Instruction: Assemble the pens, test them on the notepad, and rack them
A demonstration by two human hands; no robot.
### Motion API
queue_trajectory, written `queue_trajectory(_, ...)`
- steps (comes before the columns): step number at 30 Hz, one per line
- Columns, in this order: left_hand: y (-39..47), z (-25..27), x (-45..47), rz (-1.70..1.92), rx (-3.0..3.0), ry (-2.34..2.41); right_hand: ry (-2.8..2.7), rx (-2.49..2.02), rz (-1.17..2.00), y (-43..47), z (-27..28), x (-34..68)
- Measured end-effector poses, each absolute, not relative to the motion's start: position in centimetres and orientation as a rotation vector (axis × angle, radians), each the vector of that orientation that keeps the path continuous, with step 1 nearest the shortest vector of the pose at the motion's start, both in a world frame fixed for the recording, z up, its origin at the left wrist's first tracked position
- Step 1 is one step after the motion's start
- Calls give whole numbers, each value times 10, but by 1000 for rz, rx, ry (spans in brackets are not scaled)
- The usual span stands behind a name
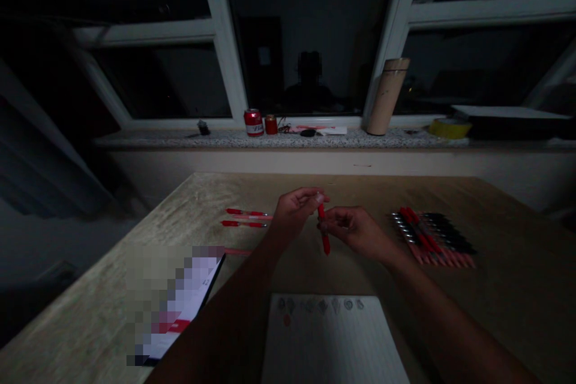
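Observation:
A red pen (326, 242) is held upright, slightly tilted, above the middle of the table. My left hand (293, 210) pinches its top end, with the thumb near the tip of that end. My right hand (354, 229) grips the pen's middle from the right side, fingers curled. Beyond my left wrist lie a few red pens (245, 224) side by side. To the right of my right hand, several pens and pencils (432, 237) are laid in a tight row, with red pens (420, 228) on top of them.
Below my hands lies a pale notebook (330, 342) with small drawings along its top. A tablet-like screen (198, 306), partly blurred, rests at left. On the windowsill (175, 139) stand a red can (254, 123), a smaller red can (270, 125), a tall tan cylinder (387, 99) and yellow tape (449, 128).

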State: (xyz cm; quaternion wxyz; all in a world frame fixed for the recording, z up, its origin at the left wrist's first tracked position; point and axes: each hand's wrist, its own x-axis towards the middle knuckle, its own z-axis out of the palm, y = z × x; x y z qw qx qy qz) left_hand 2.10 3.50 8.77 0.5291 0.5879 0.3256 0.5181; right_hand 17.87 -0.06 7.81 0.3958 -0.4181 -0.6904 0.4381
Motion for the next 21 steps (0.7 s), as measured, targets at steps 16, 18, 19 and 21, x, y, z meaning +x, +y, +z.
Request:
queue_trajectory(16, 33, 91, 20, 1225, 1464, 760, -1782, -1023, 1118, 0, 77, 178)
queue_trajectory(18, 33, 90, 20, 1230, 1438, 764, -1773, -1023, 1122, -1, 77, 179)
queue_trajectory(19, 33, 90, 20, 1234, 1419, 765, -1771, -1035, 1113, -1, 77, 178)
queue_trajectory(21, 33, 90, 21, 1252, 1381, 786, -1768, -1070, 1084, -1, 78, 178)
